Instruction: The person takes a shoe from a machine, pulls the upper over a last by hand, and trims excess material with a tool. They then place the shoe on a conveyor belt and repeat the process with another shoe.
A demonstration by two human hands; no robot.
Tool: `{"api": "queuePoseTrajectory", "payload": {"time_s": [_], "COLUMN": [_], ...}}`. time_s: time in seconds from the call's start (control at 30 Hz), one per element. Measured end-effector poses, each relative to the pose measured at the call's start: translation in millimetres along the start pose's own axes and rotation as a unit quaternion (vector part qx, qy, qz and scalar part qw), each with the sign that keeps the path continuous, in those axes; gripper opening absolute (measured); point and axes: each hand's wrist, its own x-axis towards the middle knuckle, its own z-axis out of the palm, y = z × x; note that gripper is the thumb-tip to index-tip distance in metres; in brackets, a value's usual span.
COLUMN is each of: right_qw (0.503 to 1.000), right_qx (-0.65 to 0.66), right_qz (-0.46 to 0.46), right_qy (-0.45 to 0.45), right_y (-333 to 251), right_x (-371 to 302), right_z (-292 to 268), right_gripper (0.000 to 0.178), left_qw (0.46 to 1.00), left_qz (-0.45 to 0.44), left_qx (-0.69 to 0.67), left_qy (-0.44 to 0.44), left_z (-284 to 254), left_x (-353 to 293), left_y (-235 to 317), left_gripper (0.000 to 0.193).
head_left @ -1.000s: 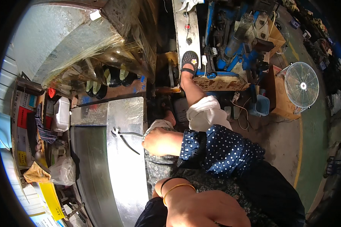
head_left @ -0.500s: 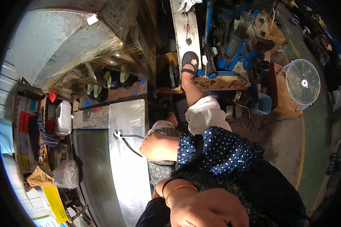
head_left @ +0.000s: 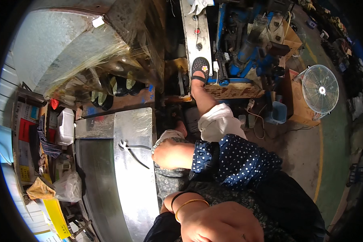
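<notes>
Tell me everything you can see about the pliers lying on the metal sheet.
The pliers have two slim, dark handles spread apart and a small head with a whitish piece near the joint, its material unclear. They lie on the shiny metal sheet, head toward the picture's left, handles running right and lower right. The upper handle reaches close to the right hand; I can't tell whether they touch.

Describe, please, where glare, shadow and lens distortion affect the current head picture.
Head view: glare bleaches the lower part of the metal plate; deep shadow swallows detail around the blue machine; the fisheye curves the yellow floor line and leaves the corners black.
</notes>
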Motion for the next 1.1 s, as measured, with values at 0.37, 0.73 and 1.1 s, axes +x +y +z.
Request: {"api": "queuePoseTrajectory", "payload": {"time_s": [0.37, 0.73, 1.1], "right_qw": [1.0, 0.999, 0.998], "right_qx": [0.002, -0.007, -0.018], "right_qz": [0.001, 0.019, -0.003], "right_qy": [-0.003, 0.025, 0.066], "right_y": [2.7, -4.3, -8.8], "right_x": [-11.0, -35.4, -46.8], "right_z": [-10.8, -45.0, -71.8], "right_gripper": [0.032, 0.034, 0.035], "left_qw": [0.998, 0.998, 0.994], "left_qz": [-0.047, -0.032, -0.059], "left_qx": [-0.028, -0.038, 0.016], "left_qy": [-0.022, -0.036, -0.089], "left_z": [7.5, 16.1, 29.3], "left_x": [7.2, 7.4, 17.4], "left_y": [-0.6, -8.3, 18.7], "left_gripper": [0.047, 0.045, 0.045]}}
